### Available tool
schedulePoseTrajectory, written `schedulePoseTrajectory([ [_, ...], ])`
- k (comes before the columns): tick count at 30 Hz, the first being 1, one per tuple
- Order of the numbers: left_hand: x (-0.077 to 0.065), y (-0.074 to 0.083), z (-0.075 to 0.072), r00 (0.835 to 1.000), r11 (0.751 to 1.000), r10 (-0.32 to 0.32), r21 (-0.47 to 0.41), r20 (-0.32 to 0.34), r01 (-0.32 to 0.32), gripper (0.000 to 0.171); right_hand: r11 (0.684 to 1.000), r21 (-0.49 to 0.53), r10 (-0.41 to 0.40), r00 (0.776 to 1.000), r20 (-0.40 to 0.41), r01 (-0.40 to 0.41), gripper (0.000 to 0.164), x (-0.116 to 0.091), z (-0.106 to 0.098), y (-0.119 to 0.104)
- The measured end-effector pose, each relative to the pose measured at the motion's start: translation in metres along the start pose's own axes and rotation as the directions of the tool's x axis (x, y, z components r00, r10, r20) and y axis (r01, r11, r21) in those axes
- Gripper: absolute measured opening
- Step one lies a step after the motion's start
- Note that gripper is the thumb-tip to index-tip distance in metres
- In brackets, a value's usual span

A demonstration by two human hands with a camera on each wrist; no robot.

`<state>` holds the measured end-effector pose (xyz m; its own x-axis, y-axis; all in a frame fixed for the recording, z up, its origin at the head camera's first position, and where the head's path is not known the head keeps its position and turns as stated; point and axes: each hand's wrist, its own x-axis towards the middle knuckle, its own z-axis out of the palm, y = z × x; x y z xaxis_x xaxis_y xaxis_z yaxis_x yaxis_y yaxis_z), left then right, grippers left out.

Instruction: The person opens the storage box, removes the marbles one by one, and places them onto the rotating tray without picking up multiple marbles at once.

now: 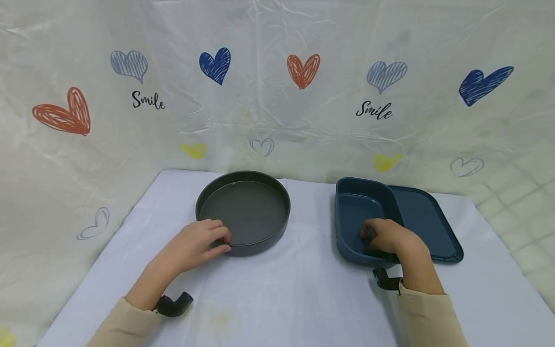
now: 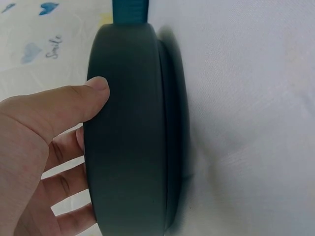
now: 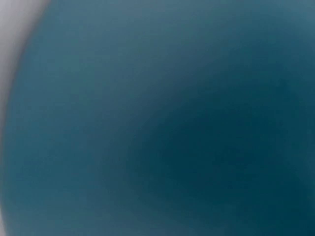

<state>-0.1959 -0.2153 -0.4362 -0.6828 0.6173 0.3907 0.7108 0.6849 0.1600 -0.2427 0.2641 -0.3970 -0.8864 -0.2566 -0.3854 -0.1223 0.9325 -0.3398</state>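
Lifted, the pan could tip, the left hand pinching only its near-left side; whether the right hand grips is unclear.

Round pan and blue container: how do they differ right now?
Shape: the round pan is circular; the blue container is a rounded rectangle.
Colour: the round pan is dark grey, the blue container deep blue.
Hands: the left hand grips the round pan's wall; the right hand reaches over the blue container's near side, its grip unclear.
Both are open-topped with raised walls.
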Motion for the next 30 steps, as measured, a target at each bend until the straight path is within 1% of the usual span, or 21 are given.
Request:
schedulePoseTrajectory([
  [4,-0.0003,-0.0003,0.0004,1.000,1.000,0.012,0.003,-0.017,-0.012,0.018,1.000,0.000,0.005,1.000,-0.009,-0.005,0.031,0.0021,0.0018,0.0005],
  [8,-0.0007,-0.0005,0.0009,0.999,1.000,0.023,0.006,-0.034,-0.023,0.020,1.000,0.008,-0.001,1.000,0.000,0.001,0.032,0.0035,0.0031,0.0007],
  [10,-0.0009,-0.0007,0.0010,0.999,1.000,0.025,0.007,-0.033,-0.025,0.020,1.000,0.011,-0.006,1.000,0.009,0.006,0.031,0.0039,0.0035,0.0006],
  [17,-0.0003,-0.0009,0.0010,0.999,1.000,0.025,0.003,-0.026,-0.025,0.018,0.999,-0.001,-0.052,0.999,-0.005,0.052,0.023,0.0057,0.0021,0.0014],
  [20,-0.0002,-0.0010,0.0010,0.999,1.000,0.027,0.005,-0.029,-0.027,0.019,0.996,0.002,-0.090,0.996,-0.024,0.090,0.018,0.0065,0.0013,0.0011],
  [23,-0.0001,-0.0008,0.0012,0.999,1.000,0.026,0.000,-0.028,-0.026,0.019,0.991,-0.001,-0.133,0.989,-0.068,0.133,0.013,0.0071,-0.0001,0.0007],
  [26,-0.0002,-0.0005,0.0014,0.999,1.000,0.026,-0.010,-0.029,-0.026,0.019,0.983,-0.012,-0.181,0.974,-0.136,0.181,0.008,0.0076,-0.0019,0.0005],
  [30,-0.0009,-0.0003,0.0021,0.999,0.999,0.030,-0.009,-0.035,-0.030,0.020,0.972,-0.043,-0.235,0.943,-0.237,0.232,0.007,0.0089,-0.0025,0.0002],
])
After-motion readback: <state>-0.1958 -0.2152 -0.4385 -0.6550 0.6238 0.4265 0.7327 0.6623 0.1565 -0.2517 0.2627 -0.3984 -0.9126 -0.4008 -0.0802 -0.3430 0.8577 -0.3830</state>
